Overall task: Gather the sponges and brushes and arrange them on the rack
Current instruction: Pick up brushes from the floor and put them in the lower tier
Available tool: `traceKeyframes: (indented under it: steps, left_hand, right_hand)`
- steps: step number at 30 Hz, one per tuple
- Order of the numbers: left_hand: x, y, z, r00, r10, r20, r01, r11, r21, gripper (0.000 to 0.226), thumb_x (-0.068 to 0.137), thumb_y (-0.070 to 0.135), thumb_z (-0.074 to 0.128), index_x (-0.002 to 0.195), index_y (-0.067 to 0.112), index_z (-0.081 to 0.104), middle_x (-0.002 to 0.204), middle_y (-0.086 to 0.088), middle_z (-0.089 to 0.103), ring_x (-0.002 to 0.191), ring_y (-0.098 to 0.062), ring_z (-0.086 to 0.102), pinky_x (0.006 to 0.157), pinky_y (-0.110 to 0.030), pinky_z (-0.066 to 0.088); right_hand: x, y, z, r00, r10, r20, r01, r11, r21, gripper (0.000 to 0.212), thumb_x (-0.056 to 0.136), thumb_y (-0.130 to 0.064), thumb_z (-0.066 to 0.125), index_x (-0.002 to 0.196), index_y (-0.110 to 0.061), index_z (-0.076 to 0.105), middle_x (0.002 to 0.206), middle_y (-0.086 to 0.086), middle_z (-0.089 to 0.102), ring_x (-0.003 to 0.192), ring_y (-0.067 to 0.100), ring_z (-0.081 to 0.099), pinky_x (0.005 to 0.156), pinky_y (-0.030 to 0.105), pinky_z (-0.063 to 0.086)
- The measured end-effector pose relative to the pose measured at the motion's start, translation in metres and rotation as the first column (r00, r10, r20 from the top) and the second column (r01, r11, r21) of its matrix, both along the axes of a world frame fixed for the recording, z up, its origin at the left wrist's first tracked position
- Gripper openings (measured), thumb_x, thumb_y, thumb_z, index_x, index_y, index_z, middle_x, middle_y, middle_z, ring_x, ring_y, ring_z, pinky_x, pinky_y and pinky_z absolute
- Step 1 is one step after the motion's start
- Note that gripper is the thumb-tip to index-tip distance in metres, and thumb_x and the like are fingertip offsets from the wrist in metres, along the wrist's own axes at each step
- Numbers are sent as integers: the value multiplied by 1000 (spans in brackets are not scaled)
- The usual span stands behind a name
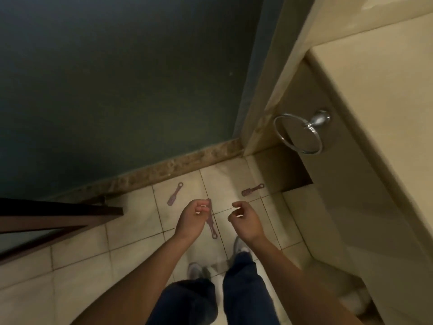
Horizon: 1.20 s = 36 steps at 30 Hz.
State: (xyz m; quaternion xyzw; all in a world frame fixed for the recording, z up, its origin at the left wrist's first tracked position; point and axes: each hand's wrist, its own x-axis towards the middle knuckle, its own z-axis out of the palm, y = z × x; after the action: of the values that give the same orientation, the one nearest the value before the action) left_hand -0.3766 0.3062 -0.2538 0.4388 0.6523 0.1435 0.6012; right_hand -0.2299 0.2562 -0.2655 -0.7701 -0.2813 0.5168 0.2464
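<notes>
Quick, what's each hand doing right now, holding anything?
Left hand: fingers appear to pinch the top of a purple brush, which hangs down.
Right hand: loosely curled, open, holding nothing.

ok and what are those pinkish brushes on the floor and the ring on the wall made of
The brushes look like moulded plastic in a matt pinkish mauve, each one piece with a loop hole at the handle end. Blur hides the bristles. The ring looks like chromed metal, with mirror-bright highlights on the hoop and its round mount.
</notes>
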Motion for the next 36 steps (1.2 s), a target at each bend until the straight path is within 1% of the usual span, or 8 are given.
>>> traceKeyframes:
  steps: [4,14,18,20,26,31,34,36]
  left_hand:
    - [-3,2,-112,995,95,-19,-96,993,-75,25,92,-2,46,109,10,59,92,1,59,92,-21,59,78,-28,45]
    - [-15,-9,-405,971,220,-94,-235,950,-207,24,88,-4,49,102,15,54,96,-1,57,93,-19,54,84,-34,45]
    - [-20,-10,-483,971,189,-144,-221,940,-261,30,89,2,51,117,12,54,114,-9,55,110,-29,55,101,-46,45]
    - [-22,-10,-509,973,157,-169,-201,937,-285,39,90,1,50,129,6,49,124,-15,55,116,-32,53,103,-47,43]
    - [-16,-15,-546,966,201,-161,-248,893,-374,44,91,5,51,134,3,43,124,-22,56,118,-35,54,104,-46,43]
    - [-14,-15,-557,959,261,-111,-284,887,-364,14,93,10,55,81,15,61,85,-7,61,85,-22,59,72,-26,47]
    - [-12,-15,-556,946,322,-34,-309,866,-392,14,94,17,57,105,12,64,89,-8,66,84,-22,64,76,-30,54]
    - [-12,-13,-555,920,389,-38,-373,844,-384,18,95,19,56,108,9,64,86,-6,67,76,-19,66,68,-30,55]
  right_hand:
    - [-4,15,-112,999,38,-17,-39,997,-64,32,86,-9,58,118,-16,57,97,1,61,87,18,61,78,27,48]
    - [-38,28,-397,985,158,-72,-169,966,-196,30,91,-7,54,122,-9,52,77,-10,54,76,16,56,73,26,44]
    - [-47,25,-474,989,129,-65,-141,965,-223,19,94,-8,49,112,-8,56,98,7,65,85,21,61,76,29,47]
    - [-49,25,-496,991,126,-53,-134,971,-197,18,92,-5,45,90,-15,60,88,-1,60,81,16,59,75,28,48]
    - [-53,23,-532,991,104,-80,-119,968,-221,19,86,0,44,84,-11,60,75,-3,57,80,20,56,69,28,43]
    - [-56,23,-546,979,-42,-200,-17,959,-283,18,88,-6,57,103,-10,66,102,10,70,92,23,66,83,32,54]
    - [-60,26,-543,966,-124,-226,60,961,-270,21,87,1,56,95,-13,69,104,14,71,94,27,67,86,38,56]
    - [-59,29,-538,953,-169,-251,104,962,-252,18,87,2,57,88,-12,69,91,12,71,76,21,68,66,30,58]
